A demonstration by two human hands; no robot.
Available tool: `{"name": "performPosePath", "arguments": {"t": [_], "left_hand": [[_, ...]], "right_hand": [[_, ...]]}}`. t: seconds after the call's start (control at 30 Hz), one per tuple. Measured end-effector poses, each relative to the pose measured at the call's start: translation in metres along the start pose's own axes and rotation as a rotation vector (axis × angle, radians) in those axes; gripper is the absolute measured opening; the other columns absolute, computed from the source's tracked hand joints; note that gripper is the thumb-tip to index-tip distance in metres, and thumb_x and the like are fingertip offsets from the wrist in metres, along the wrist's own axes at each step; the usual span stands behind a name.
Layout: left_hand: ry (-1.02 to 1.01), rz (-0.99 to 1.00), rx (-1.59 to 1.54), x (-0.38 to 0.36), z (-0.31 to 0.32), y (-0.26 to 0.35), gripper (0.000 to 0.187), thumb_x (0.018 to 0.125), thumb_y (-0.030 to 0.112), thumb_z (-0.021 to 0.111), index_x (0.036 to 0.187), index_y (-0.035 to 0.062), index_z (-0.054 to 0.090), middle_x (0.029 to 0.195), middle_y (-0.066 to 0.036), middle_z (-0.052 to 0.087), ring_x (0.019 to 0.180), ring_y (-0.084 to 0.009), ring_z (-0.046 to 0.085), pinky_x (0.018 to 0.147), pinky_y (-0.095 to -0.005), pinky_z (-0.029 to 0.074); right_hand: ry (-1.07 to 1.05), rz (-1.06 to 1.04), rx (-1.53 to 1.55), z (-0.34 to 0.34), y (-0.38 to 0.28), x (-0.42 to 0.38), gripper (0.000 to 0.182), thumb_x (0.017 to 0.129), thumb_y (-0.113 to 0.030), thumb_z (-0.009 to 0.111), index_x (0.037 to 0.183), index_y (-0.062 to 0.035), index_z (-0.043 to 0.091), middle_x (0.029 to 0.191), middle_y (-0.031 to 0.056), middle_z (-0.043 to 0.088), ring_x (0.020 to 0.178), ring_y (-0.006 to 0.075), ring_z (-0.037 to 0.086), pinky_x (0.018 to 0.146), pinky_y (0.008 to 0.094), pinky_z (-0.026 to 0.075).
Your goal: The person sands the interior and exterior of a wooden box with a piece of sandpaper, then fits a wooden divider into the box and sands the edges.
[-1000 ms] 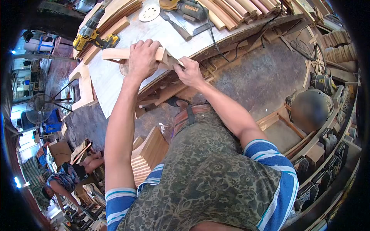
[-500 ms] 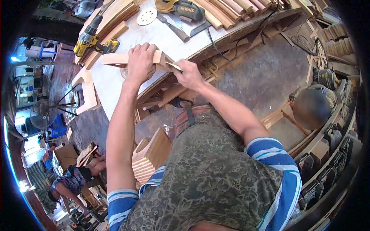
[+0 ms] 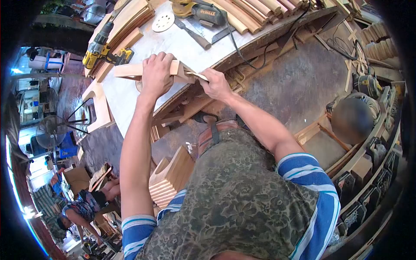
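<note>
My left hand is wrapped over the top of a pale, angled wooden piece held at the near edge of the white worktable. At the piece's right end, my right hand pinches a thin pale sheet that looks like sandpaper, pressed against the wood. My fingers hide part of the sheet. A round sanding disc with holes and a wooden-handled chisel lie beyond my hands.
A yellow cordless drill sits left on wood strips. A sander with a trailing cord and a row of rounded wooden rods are at the back. Stacked wooden parts stand below. Another person bends at lower left.
My right hand, with the sheet, has shifted slightly right and down along the end of the wood. My left hand keeps its grip, and the view has moved a little.
</note>
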State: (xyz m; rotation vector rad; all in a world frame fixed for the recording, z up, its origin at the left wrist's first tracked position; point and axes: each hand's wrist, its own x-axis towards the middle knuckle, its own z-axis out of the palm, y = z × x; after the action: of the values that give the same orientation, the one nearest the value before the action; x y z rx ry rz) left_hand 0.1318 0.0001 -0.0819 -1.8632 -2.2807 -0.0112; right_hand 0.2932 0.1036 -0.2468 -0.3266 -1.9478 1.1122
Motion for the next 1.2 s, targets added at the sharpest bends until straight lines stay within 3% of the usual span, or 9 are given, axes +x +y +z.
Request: {"name": "performPosePath", "arguments": {"t": [0.17,0.37,0.47,0.77,0.83,0.9,1.2], "left_hand": [[-0.048,-0.028,0.025,-0.002,0.003,0.000,0.032,0.079,0.007,0.067,0.110,0.0101,0.062,0.106,-0.011,0.063,0.104,-0.0338,0.061,0.092,-0.0478,0.044],[-0.027,-0.019,-0.027,-0.003,0.002,0.003,0.030,0.078,0.005,0.066,0.107,0.0082,0.062,0.106,-0.012,0.062,0.104,-0.0354,0.059,0.090,-0.0489,0.044],[-0.038,-0.029,-0.018,-0.003,0.000,0.002,0.032,0.077,0.005,0.067,0.108,0.0083,0.062,0.106,-0.012,0.062,0.104,-0.0354,0.059,0.090,-0.0489,0.044],[-0.010,-0.029,0.005,0.004,-0.001,0.000,0.033,0.076,0.007,0.068,0.109,0.0098,0.061,0.105,-0.010,0.062,0.103,-0.0340,0.060,0.091,-0.0479,0.044],[-0.045,-0.040,-0.011,-0.001,0.002,0.002,0.036,0.074,0.005,0.068,0.110,0.0088,0.062,0.106,-0.011,0.062,0.104,-0.0357,0.058,0.090,-0.0485,0.043],[-0.031,-0.020,-0.024,-0.004,0.004,0.001,0.036,0.074,0.005,0.067,0.109,0.0088,0.062,0.106,-0.012,0.062,0.103,-0.0357,0.058,0.089,-0.0483,0.043],[-0.046,-0.028,-0.033,-0.005,0.003,0.003,0.035,0.074,0.005,0.067,0.108,0.0088,0.061,0.105,-0.011,0.061,0.103,-0.0355,0.058,0.090,-0.0481,0.043]], "right_hand": [[-0.072,0.048,-0.019,0.000,-0.001,-0.003,0.016,0.089,-0.001,0.065,0.104,-0.0002,0.071,0.092,0.0194,0.070,0.085,0.0394,0.070,0.077,0.0456,0.056],[-0.083,0.029,0.027,0.001,-0.009,0.006,0.013,0.089,-0.006,0.067,0.099,0.0000,0.070,0.092,0.0226,0.068,0.086,0.0449,0.068,0.076,0.0492,0.055],[-0.086,0.177,0.068,-0.005,-0.032,0.003,0.013,0.092,-0.010,0.067,0.100,0.0002,0.071,0.090,0.0240,0.069,0.087,0.0455,0.068,0.076,0.0491,0.055],[-0.006,0.255,0.099,-0.002,-0.024,-0.009,0.014,0.093,-0.013,0.066,0.097,0.0002,0.071,0.090,0.0257,0.068,0.087,0.0468,0.067,0.077,0.0517,0.054],[-0.088,0.284,0.052,-0.005,-0.027,-0.001,0.016,0.094,-0.015,0.066,0.097,0.0004,0.070,0.091,0.0255,0.069,0.088,0.0472,0.067,0.077,0.0524,0.054],[-0.109,0.189,0.038,0.002,-0.031,0.009,0.016,0.094,-0.015,0.066,0.098,-0.0001,0.071,0.093,0.0251,0.069,0.089,0.0472,0.067,0.078,0.0527,0.054],[-0.166,0.118,-0.064,0.011,-0.008,0.007,0.013,0.088,-0.008,0.065,0.095,0.0030,0.063,0.093,0.0249,0.067,0.088,0.0462,0.067,0.080,0.0532,0.054]]}}
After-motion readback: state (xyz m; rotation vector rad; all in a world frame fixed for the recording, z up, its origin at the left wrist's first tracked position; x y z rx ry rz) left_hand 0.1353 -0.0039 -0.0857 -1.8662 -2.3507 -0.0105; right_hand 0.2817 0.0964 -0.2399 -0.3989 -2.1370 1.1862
